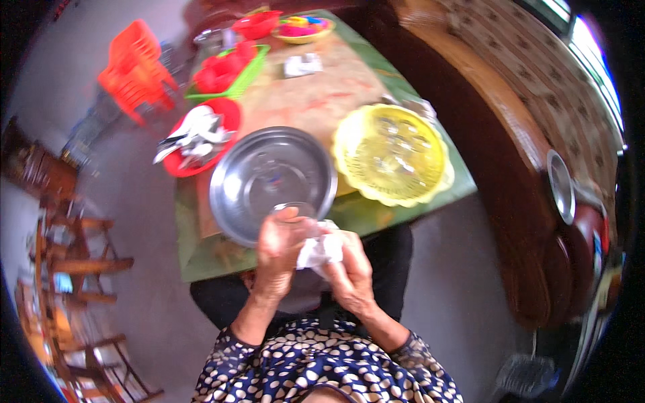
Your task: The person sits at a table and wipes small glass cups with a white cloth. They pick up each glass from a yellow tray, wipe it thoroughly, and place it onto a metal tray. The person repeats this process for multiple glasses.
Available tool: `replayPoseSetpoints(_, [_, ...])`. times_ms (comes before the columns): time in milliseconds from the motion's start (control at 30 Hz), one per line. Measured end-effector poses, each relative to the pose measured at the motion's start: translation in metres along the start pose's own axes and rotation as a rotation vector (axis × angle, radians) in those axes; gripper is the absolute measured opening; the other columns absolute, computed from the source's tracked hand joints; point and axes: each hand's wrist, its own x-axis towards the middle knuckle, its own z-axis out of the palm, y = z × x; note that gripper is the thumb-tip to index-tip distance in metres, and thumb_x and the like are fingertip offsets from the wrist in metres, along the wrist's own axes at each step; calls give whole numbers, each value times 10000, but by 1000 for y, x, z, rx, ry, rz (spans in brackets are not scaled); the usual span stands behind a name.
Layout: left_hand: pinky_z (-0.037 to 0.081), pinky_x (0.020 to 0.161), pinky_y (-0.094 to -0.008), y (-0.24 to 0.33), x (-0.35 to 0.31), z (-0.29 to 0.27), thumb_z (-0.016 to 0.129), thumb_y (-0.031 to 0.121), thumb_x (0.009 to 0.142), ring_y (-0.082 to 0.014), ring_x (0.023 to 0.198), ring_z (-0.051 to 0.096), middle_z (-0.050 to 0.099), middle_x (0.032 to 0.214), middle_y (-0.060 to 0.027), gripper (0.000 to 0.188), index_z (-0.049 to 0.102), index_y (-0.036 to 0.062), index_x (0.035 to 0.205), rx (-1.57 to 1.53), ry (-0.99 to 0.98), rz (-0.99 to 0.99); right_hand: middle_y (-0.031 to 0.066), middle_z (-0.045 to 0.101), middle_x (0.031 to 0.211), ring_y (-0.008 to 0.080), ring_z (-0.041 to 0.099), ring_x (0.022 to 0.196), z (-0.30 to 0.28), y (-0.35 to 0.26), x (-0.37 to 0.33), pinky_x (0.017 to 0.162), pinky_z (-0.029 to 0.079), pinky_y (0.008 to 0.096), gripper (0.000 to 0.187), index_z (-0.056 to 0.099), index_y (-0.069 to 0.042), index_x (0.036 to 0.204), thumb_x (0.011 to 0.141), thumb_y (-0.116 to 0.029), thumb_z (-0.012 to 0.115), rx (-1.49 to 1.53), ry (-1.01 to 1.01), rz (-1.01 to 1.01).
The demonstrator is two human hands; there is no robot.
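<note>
The left hand (pixel 277 248) grasps a clear cup (pixel 295 209), and the right hand (pixel 353 269) is curled around a white cloth (pixel 320 252) pressed against it. Both hands are blurred. Fingers and cloth cover most of the cup, so its full shape is hard to make out; whether it is glass or plastic I cannot tell. What shows is a see-through, colourless rim, at the near edge of a wide steel basin (pixel 245 178).

The basin is shiny grey, with a small coloured mark at its bottom. Right of it stands a yellow scalloped basket (pixel 347 148) holding several clear, glinting pieces, too blurred to separate. On its left, a red bowl (pixel 233 115) holds white spoons (pixel 196 134), some jutting past the rim. Farther back are a green basket (pixel 254 72) of red items, a small white object (pixel 302 65) and another red container (pixel 259 25).

The surface (pixel 322 84) is tan in the middle with a green marbled border. A dark brown bench (pixel 457 107) runs along the right; orange-red stacked chairs (pixel 138 67) stand on the grey floor (pixel 154 282) at left.
</note>
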Motion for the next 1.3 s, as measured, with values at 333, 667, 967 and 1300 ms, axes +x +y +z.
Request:
replayPoseSetpoints(333, [466,873,-340,0,0,-38,737,105,681,-196,1041,524,531,1119,-100,613,431,54,1210,-271,-52,-48,101,554,1156,163,554,1014,-9,-4,2,871,442,283,462,409,-9,1292,886,-163,567,421,167,264])
replayPoseSetpoints(667, [556,615,-326,-9,-8,-38,780,303,680,-220,921,587,524,1101,-79,691,436,73,1233,-308,-82,-25,178,465,1173,297,486,1091,8,-3,18,934,391,364,422,500,9,1204,816,-120,602,-31,14,-14])
replayPoseSetpoints(967, [435,896,-343,-17,-14,-24,505,500,867,-209,1050,528,532,1133,-104,544,469,67,1194,-188,28,176,203,455,1205,337,472,1110,33,-14,12,942,377,360,399,468,32,1225,900,-194,521,-40,-96,-31])
replayPoseSetpoints(1300, [459,882,-402,-9,-16,-18,536,537,832,-285,1029,562,579,1079,-173,638,427,32,1206,-230,-34,114,149,548,903,319,555,852,21,-8,-3,785,441,349,312,513,-4,1120,950,-251,424,235,-211,314])
